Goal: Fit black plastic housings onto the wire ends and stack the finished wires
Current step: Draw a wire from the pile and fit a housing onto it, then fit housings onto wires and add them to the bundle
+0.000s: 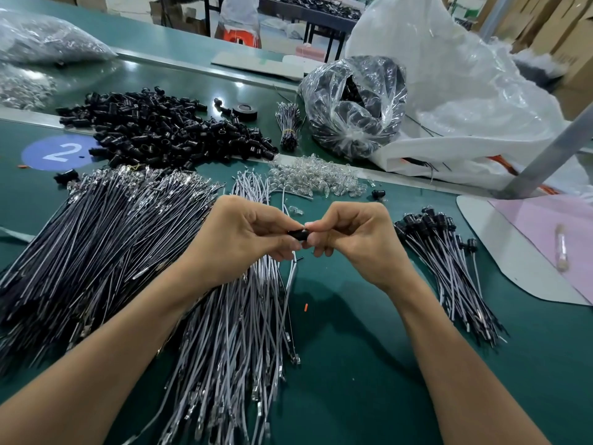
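Two bare forearms (pixel 128 364) reach in from the bottom edge. The left hand (pixel 244 239) and right hand (pixel 353 239) meet above the green table (pixel 353 364), and both pinch one black housing (pixel 296 235) between curled fingertips, which hide its ends. A white wire (pixel 292 268) hangs just below the housing. The stack of finished wires (pixel 449 261) lies to its right, and the heap of loose housings (pixel 167 130) lies beyond it.
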A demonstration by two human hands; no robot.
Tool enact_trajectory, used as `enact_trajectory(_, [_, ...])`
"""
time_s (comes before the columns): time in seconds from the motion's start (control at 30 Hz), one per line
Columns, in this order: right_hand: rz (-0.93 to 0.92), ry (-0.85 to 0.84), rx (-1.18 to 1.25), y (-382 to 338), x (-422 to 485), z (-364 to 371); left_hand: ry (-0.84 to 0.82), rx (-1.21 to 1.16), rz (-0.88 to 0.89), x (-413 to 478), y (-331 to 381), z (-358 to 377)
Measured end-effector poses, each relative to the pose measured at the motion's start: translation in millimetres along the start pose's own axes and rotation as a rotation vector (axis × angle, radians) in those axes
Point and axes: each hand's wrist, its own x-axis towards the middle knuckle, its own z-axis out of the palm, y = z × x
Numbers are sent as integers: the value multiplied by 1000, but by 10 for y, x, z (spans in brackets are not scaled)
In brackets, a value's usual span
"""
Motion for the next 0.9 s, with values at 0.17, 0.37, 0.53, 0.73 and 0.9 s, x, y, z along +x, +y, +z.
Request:
enact_trajectory(0.17, [-2, 27, 59, -15, -23, 13, -7, -40, 12, -12, 35, 11])
enact_trajectory(0.37, [-87, -21, 180, -97, -19, 109, 15, -268, -44, -5, 101, 16])
enact_trajectory(0.53, [-68, 118, 600, -311, -72, -169, -36, -412, -66, 2, 121, -59])
enact_trajectory(0.73, [221, 519, -26, -606, -354, -1266, 437, -109, -70, 45, 52, -115])
enact_trajectory(0.9, [550, 424, -677, -476, -291, -1720, 653, 455, -30, 61, -58, -149])
